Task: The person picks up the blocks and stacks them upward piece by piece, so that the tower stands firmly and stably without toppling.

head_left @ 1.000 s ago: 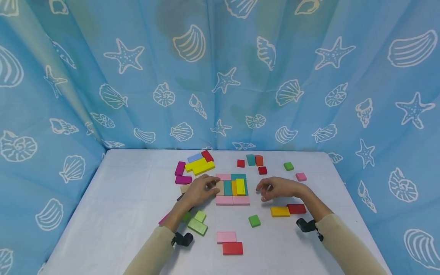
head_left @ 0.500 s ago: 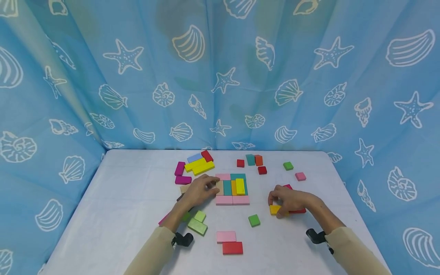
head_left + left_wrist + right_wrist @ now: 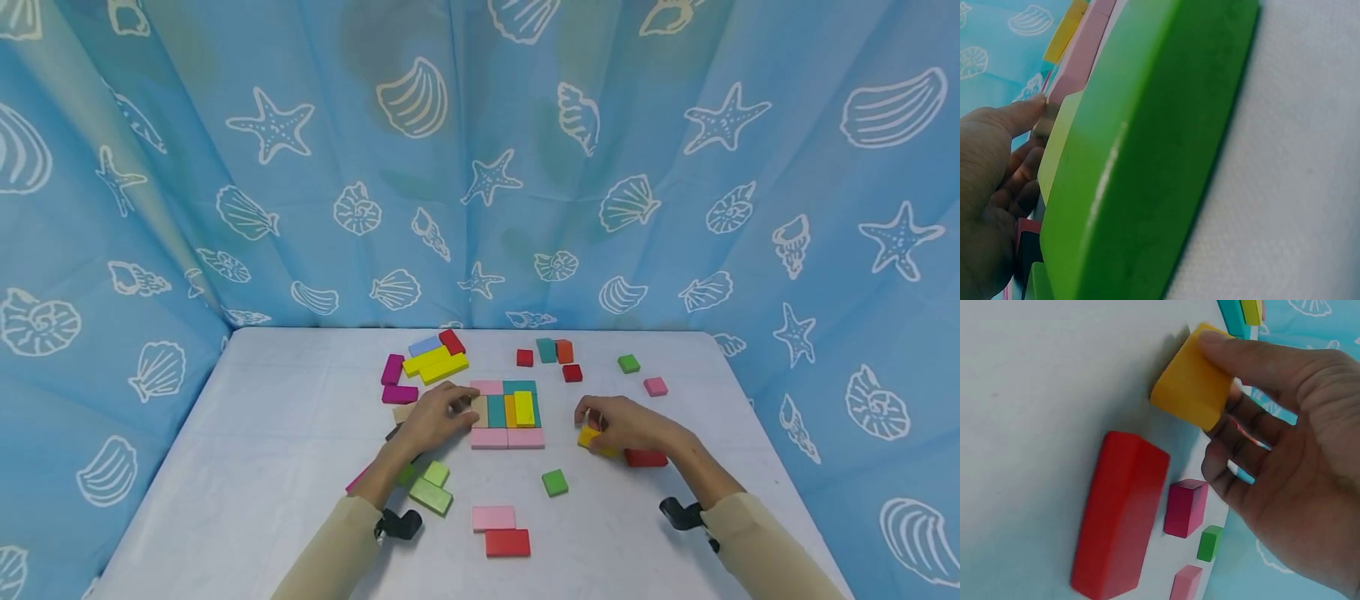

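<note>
1. Flat red oblong block (image 3: 507,543) on the white, woven-textured desk (image 3: 225,500).
2. Right hand (image 3: 624,423), pinching a smooth orange-yellow block (image 3: 1186,384) over the desk.
3. Left hand (image 3: 437,417), against a beige block (image 3: 482,411); grip cannot be told.
4. Creased, shell-printed curtain (image 3: 510,117).

You have a white table (image 3: 262,433) before you; near its middle lies a patchwork of pink and teal blocks (image 3: 497,411); closer to you, a red block (image 3: 507,543) lies just beside a pink block (image 3: 493,517); far right lies a small green block (image 3: 629,363).
</note>
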`<state>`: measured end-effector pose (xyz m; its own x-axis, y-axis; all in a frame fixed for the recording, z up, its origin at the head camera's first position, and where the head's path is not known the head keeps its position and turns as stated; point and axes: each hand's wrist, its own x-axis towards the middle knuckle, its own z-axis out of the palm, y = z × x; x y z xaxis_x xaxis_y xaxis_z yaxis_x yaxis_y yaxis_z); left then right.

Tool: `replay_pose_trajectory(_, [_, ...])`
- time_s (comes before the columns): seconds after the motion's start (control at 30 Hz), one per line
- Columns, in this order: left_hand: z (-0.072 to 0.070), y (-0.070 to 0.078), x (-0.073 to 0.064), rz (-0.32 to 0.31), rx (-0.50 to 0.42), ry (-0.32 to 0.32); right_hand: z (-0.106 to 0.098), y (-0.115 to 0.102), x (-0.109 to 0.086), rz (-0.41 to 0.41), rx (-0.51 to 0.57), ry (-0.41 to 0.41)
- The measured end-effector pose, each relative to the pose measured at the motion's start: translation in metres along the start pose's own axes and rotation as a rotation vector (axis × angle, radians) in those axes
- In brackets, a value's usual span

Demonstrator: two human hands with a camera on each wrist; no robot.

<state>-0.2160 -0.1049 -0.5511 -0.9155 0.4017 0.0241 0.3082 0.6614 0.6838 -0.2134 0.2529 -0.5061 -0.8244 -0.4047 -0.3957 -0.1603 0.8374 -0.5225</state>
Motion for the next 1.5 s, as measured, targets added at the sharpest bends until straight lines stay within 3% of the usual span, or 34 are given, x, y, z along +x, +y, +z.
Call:
replay_pose_trajectory(0.2, [0.000, 0.000, 0.000, -0.014, 0.002, 0.001, -0.010, -0.009, 0.012, -0.055, 0.059, -0.025])
replay_pose_trajectory(0.43, [0.000, -0.001, 0.001, -0.015, 0.001, 0.000, -0.019, -0.035, 0.026, -0.202, 0.265, -0.062])
replay_pose_trajectory(0.7, [0.001, -0.002, 0.003, -0.011, -0.008, -0.016, 0.003, -0.057, 0.055, -0.243, 0.423, 0.020])
replay_pose_trajectory(0.87, [0.003, -0.003, 0.004, -0.010, -0.010, -0.025, 0.018, -0.069, 0.069, -0.211, 0.392, 0.127])
replay_pose_trajectory(1.07, [0.002, -0.002, 0.003, -0.039, 0.003, -0.018, 0.027, -0.091, 0.081, -0.106, 0.322, 0.201])
replay_pose_trajectory(1.27, [0.001, 0.000, 0.002, -0.028, -0.020, -0.020, 0.030, -0.101, 0.089, -0.021, 0.253, 0.201])
replay_pose_trajectory(1.5, [0.000, -0.003, 0.002, -0.006, -0.010, -0.019, 0.030, -0.111, 0.092, 0.024, 0.128, 0.177])
